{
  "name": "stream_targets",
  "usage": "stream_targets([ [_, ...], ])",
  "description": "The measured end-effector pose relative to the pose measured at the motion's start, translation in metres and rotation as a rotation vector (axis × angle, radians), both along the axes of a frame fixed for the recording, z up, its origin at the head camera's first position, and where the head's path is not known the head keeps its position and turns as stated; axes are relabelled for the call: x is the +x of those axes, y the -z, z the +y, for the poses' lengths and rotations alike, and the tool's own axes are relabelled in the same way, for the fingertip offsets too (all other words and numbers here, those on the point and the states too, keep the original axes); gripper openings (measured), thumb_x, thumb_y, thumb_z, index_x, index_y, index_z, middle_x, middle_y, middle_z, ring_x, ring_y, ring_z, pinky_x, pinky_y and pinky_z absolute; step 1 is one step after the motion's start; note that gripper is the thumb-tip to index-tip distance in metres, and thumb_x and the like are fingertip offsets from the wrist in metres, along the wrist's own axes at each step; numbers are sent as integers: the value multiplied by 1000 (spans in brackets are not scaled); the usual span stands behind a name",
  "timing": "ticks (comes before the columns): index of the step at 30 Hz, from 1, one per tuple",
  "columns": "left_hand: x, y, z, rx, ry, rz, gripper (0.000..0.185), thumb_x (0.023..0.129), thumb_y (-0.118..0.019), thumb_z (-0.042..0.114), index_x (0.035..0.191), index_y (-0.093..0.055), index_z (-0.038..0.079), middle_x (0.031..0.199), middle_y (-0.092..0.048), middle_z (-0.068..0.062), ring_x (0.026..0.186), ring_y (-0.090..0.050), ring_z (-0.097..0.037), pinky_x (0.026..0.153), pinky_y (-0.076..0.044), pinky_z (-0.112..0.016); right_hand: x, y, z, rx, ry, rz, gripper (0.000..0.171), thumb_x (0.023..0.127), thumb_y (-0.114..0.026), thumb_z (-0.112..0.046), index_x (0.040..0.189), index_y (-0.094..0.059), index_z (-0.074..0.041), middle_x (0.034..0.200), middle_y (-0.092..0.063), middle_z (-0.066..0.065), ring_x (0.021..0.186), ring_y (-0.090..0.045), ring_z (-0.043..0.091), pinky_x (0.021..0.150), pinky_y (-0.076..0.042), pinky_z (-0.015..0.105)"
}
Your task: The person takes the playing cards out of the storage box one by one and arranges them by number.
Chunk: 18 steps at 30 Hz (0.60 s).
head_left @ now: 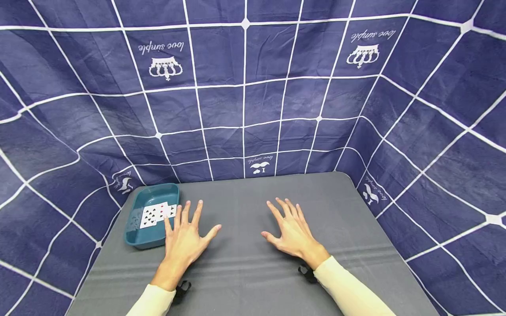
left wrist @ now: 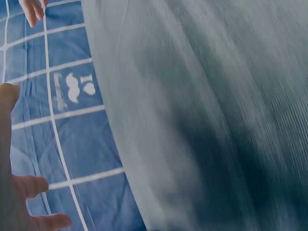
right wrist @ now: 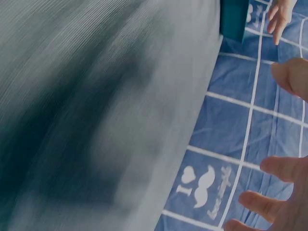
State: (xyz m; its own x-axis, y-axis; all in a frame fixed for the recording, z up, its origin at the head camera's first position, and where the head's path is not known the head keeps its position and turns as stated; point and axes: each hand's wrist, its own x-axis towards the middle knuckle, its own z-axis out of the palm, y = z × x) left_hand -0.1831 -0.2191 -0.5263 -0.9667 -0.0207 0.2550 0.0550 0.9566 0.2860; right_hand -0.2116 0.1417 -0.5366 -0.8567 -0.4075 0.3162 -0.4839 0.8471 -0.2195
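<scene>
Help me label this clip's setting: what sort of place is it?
Probably a staged recording booth, not a lived-in room: a grey table walled by a blue grid-patterned cloth backdrop, with only a teal tray of playing cards.

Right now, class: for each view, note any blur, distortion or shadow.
Head view: sharp, evenly lit, but wide-angle bends the cloth grid lines. Left wrist view: mat smeared by motion blur, dark shadow patch. Right wrist view: mat likewise streaked and shadowed, fingers soft.

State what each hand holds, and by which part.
Nothing. The left hand and right hand are spread open over the table; the cards lie in the tray.
</scene>
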Motion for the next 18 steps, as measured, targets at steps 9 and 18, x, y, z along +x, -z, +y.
stream_targets([
  [9, -1, -5, -44, 51, -94, -29, 107, 105, -65, 82, 184, -36, 16, 187, -32, -31, 174, -24, -61, 134, -5, -91, -1, -5, -32, 29, -69, -20, 96, 104, -74, -69, 182, -43, -24, 181, -49, 18, 167, -49, 50, 136, -36, 77],
  [18, 1, 4, -90, 92, -215, -58, 100, 109, -62, 76, 181, -37, 11, 183, -32, -36, 170, -26, -65, 133, -8, -92, -6, -1, -61, 44, -123, -6, 93, 105, -73, -71, 181, -44, -26, 180, -50, 13, 166, -52, 45, 135, -40, 73],
])
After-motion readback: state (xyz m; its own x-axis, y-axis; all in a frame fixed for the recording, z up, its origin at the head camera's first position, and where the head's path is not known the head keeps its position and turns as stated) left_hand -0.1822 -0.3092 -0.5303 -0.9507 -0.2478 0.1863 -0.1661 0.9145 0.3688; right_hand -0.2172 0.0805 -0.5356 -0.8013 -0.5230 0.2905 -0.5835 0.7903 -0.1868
